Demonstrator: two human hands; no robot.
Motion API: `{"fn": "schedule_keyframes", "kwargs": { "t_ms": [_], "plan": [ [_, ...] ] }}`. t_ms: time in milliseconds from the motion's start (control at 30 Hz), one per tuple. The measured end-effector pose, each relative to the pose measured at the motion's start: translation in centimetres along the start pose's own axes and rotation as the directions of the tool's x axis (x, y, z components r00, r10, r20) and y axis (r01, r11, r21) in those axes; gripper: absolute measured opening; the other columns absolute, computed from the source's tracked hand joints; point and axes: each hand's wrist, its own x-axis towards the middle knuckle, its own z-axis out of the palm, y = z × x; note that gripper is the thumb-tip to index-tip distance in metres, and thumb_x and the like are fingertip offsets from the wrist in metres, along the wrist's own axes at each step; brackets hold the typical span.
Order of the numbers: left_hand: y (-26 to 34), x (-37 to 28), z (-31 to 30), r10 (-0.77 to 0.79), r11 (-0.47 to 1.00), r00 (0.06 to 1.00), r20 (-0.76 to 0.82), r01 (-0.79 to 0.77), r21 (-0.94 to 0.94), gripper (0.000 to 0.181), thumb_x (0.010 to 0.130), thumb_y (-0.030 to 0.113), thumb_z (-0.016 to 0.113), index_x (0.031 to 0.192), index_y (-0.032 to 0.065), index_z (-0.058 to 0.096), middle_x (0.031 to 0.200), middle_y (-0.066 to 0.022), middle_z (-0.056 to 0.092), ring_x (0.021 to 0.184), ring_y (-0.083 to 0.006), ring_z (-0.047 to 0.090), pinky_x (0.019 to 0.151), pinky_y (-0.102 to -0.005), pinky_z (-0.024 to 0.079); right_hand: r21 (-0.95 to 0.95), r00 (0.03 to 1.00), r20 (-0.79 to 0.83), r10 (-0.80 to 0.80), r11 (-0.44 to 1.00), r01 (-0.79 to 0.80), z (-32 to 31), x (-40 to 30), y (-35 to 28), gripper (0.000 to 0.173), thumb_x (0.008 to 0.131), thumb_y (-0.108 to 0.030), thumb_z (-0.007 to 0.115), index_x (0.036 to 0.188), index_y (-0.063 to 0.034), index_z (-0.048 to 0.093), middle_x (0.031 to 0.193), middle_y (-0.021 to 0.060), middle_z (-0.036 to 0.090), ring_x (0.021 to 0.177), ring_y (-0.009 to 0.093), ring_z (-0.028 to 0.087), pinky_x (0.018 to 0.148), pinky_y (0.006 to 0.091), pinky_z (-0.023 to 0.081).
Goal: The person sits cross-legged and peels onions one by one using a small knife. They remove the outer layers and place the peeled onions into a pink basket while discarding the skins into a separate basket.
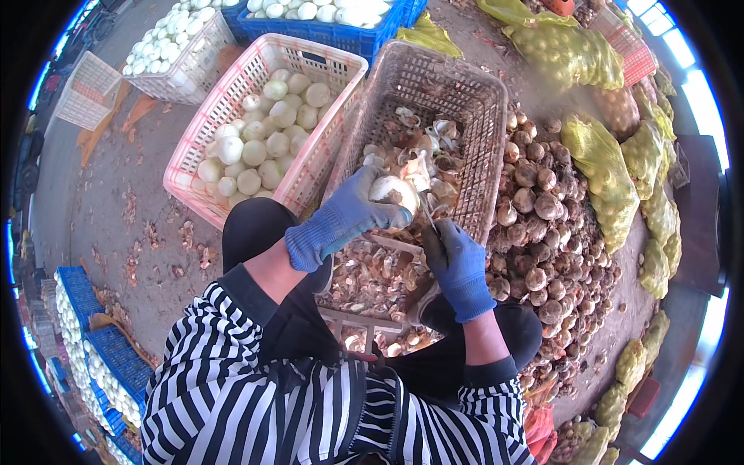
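My left hand point(363, 203), in a blue work glove, is closed around a partly peeled onion point(397, 193). Loose skin point(416, 172) hangs from the onion's far side. In my gloved right hand point(453, 250) is a small knife point(427, 210), its blade close to the onion; whether it touches cannot be told. Both hands are over the near end of a dirty plastic crate point(494, 96) that holds onion skins point(444, 151). To the left stands a pink and white crate point(192, 145) with peeled onions point(254, 152) inside.
Unpeeled onions point(546, 206) lie heaped on the floor at my right, beside yellow mesh sacks point(601, 174). Blue crates point(343, 43) of peeled onions stand ahead. More blue crates point(119, 354) are at the lower left. Skins point(372, 279) cover the floor between my legs.
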Motion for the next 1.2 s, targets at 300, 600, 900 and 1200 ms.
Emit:
{"fn": "schedule_keyframes", "kwargs": {
  "t_ms": [300,600,900,1200],
  "plan": [
    [0.2,-0.3,-0.2,-0.007,1.000,0.983,0.186,0.005,0.011,0.083,0.067,0.000,0.078,0.143,0.0029,0.043,0.124,-0.0082,0.056,0.108,-0.0142,0.058,0.089,-0.0275,0.052,0.417,0.964,0.108,0.241,0.869,-0.264,1.0,0.1,2.4,0.027,0.101,-0.029,0.058,0.093,-0.0033,0.062,0.068,0.0037,0.060,0.057,0.014,0.059,0.051,0.0275,0.042],
    [0.9,-0.2,0.1,0.089,0.995,0.944,0.318,-0.100,0.021,0.093,0.065,0.012,0.088,0.145,0.0016,0.043,0.134,-0.0086,0.055,0.122,-0.0165,0.055,0.099,-0.0292,0.048,0.828,0.957,0.081,0.279,0.516,-0.220,-0.1,0.2,0.9,0.045,0.096,-0.027,0.070,0.128,0.0013,0.055,0.102,0.0035,0.067,0.090,0.008,0.063,0.071,0.0215,0.052],
    [-1.4,0.1,0.8,-0.042,0.996,0.917,0.396,0.070,-0.057,0.090,0.072,0.014,0.087,0.148,0.0057,0.039,0.143,-0.0085,0.050,0.129,-0.0197,0.051,0.105,-0.0330,0.046,0.862,0.922,-0.080,0.379,0.491,-0.127,-0.6,1.0,0.2,0.035,0.097,-0.033,0.068,0.113,-0.0022,0.064,0.083,0.0005,0.067,0.060,0.005,0.061,0.047,0.0202,0.048],
    [0.0,-0.5,2.1,0.070,0.949,0.922,0.382,0.057,-0.311,0.095,0.063,0.029,0.090,0.141,0.0018,0.045,0.131,-0.0086,0.057,0.123,-0.0213,0.058,0.102,-0.0338,0.049,0.920,0.803,0.098,0.587,0.254,-0.298,-0.5,2.5,0.9,0.030,0.098,-0.033,0.066,0.105,-0.0044,0.066,0.077,-0.0028,0.065,0.063,0.005,0.059,0.055,0.0216,0.048]
  ]
}}
